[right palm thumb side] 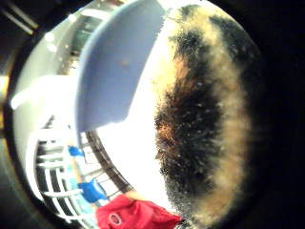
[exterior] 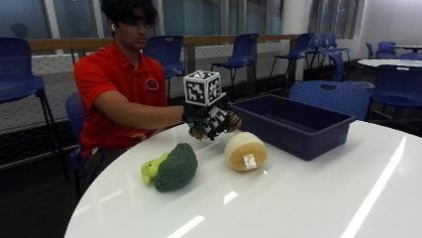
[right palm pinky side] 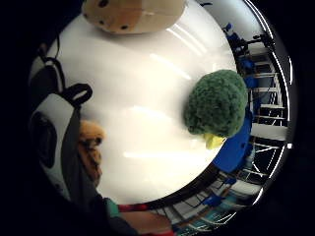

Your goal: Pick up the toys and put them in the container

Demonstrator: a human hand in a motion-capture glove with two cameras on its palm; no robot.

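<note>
Broccoli toy (exterior: 173, 167) on table (exterior: 296, 198); right hand (exterior: 210, 121) grips furry toy (exterior: 232, 122) beside container (exterior: 290, 124).

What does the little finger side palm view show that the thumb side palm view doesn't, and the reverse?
Only the little finger side view shows the green broccoli plush and the tan round plush lying on the table. Only the thumb side view shows the blue container and the person's red shirt. Both share the white table and the furry orange-and-black toy close to the palm.
</note>
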